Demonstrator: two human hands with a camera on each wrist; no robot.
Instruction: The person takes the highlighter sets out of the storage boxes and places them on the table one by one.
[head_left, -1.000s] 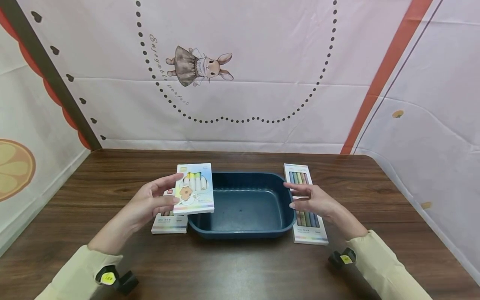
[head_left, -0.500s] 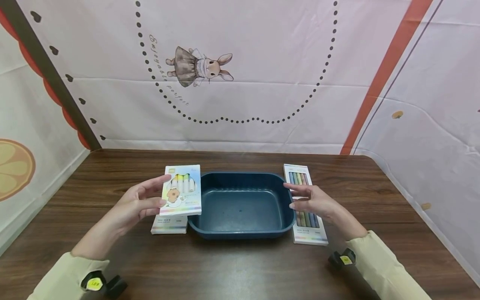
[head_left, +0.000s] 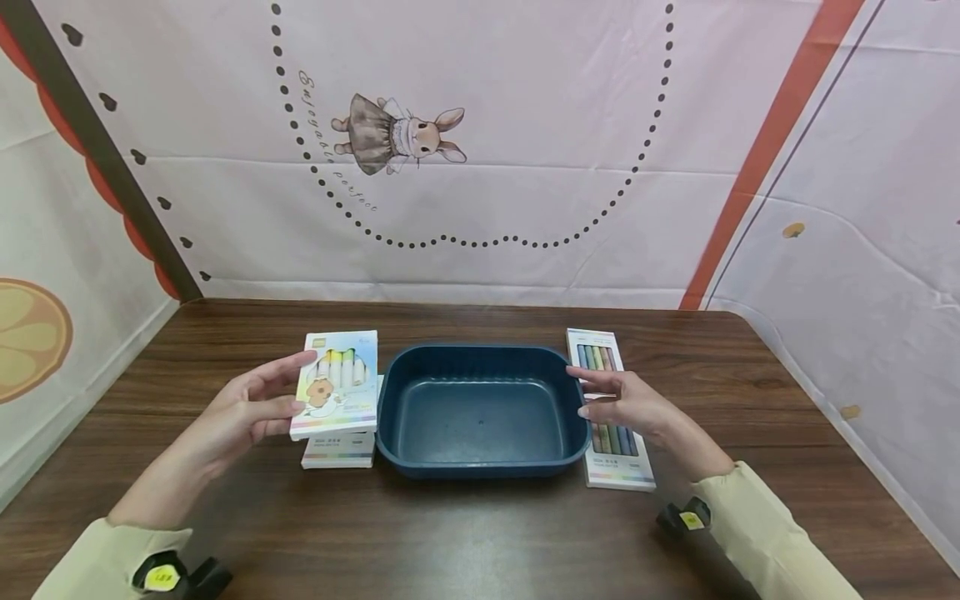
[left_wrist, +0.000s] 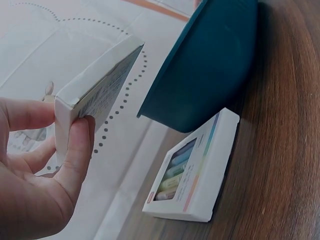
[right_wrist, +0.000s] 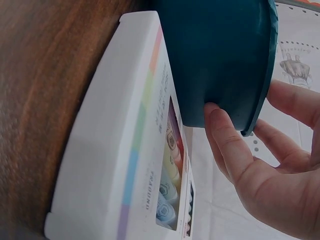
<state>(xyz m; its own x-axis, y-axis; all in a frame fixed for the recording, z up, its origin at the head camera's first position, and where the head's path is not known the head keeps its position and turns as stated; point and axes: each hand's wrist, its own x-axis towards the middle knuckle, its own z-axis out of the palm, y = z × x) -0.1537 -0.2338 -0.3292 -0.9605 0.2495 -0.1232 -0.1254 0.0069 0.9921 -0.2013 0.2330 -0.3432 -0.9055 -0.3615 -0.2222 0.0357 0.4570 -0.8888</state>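
My left hand (head_left: 251, 404) pinches a white box of markers (head_left: 337, 383) by its left edge, thumb on one face and fingers on the other. In the left wrist view this marker box (left_wrist: 97, 85) is tilted and raised over the table. In the head view it partly covers another white pen box (head_left: 339, 450), which lies by the left side of a dark blue plastic tub (head_left: 480, 469). My right hand (head_left: 630, 404) holds the tub's right rim; in the right wrist view its thumb (right_wrist: 227, 132) is against the outer wall.
Two more pen boxes lie right of the tub, a far one (head_left: 596, 348) and a near one (head_left: 621, 467), beneath my right hand. The wooden table (head_left: 480, 542) ends at a printed cloth (head_left: 525, 192) behind and at the sides.
My left hand has carried the marker box leftward, from over the tub's left rim to over the pen box beside it. The right hand and tub have stayed in place.
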